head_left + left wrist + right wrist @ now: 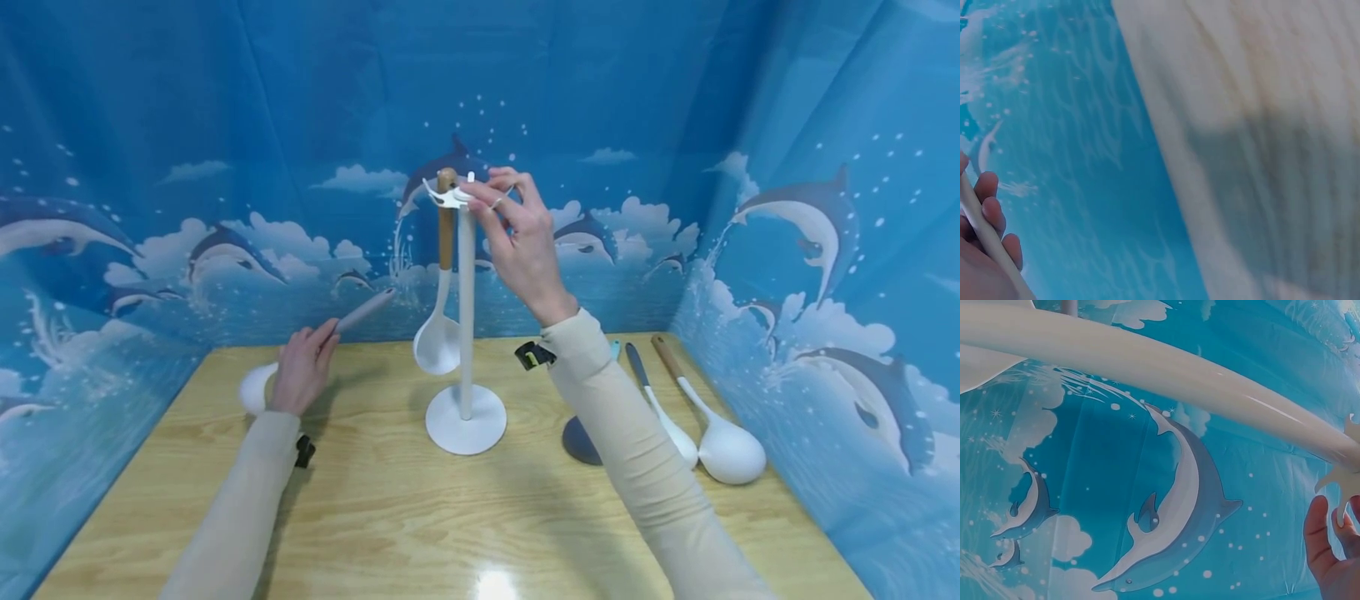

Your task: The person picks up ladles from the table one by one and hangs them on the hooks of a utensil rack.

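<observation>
The gray-handled ladle (pixel 365 310) is gripped in the left hand (pixel 302 367). The white stand (pixel 467 308) is pinched up top by the right hand (pixel 521 242); if pushed hard, it may be tipped and the brown-handled ladle (pixel 437 343) beside that hand dropped.

White stand (pixel 466 325), brown-handled white spoon (pixel 437 343), grey handle (pixel 365 311), blue dolphin-print curtain (pixel 315 100), yellowish wood-grain tabletop (pixel 382 517)

Blue dolphin curtains (pixel 337 100), wooden tabletop (pixel 375 517); glare (pixel 495 585)
</observation>
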### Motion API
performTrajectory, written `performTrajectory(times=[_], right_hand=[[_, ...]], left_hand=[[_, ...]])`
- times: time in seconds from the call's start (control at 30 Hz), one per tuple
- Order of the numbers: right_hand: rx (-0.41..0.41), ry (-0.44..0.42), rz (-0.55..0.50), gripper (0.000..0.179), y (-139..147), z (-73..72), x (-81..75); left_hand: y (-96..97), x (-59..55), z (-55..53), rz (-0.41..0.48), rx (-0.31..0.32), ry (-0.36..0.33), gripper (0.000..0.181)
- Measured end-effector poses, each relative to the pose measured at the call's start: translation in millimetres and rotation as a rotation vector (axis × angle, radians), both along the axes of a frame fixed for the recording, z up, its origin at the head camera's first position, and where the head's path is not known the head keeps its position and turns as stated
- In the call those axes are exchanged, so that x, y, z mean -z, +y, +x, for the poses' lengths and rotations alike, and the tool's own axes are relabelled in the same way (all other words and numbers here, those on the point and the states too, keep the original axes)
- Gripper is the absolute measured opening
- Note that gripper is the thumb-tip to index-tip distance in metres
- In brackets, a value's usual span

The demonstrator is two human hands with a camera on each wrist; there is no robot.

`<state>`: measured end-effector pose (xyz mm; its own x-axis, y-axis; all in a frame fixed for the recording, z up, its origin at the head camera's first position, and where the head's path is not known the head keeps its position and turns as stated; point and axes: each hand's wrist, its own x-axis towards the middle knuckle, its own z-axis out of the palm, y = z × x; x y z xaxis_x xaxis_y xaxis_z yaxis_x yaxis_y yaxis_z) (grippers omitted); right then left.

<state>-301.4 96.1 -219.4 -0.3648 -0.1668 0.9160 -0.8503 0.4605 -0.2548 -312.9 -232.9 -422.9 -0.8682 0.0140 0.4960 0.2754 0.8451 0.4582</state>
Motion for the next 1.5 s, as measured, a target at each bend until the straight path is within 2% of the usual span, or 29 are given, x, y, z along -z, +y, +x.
performTrajectory(times=[0.2, 0.43, 0.7, 1.03, 1.5], right_hand=[[-0.002, 0.004, -0.008, 0.025, -1, -0.7, 0.4], [-0.001, 0.005, -0.005, 0.026, -1, -1.6, 1.1], [-0.003, 0.008, -0.010, 0.025, 0, -1.7, 0.7], [0.001, 0.020, -0.014, 0.025, -1, -2.4, 1.1], [0.005, 0.039, -0.022, 0.025, -3, -2.9, 2.7]], left_hand=[[9.5, -9.1, 0.1, 0.015, -0.008, 0.010, 0.042], [12.7, -12.0, 1.6, 0.035, -0.019, -0.026, 0.044], [16.6, -15.2, 4.7, 0.104, 0.006, -0.043, 0.049], [24.4, -26.8, 4.4, 0.190, 0.054, -0.002, 0.047], [31.7, -35.1, 6.7, 0.221, 0.075, 0.045, 0.044]])
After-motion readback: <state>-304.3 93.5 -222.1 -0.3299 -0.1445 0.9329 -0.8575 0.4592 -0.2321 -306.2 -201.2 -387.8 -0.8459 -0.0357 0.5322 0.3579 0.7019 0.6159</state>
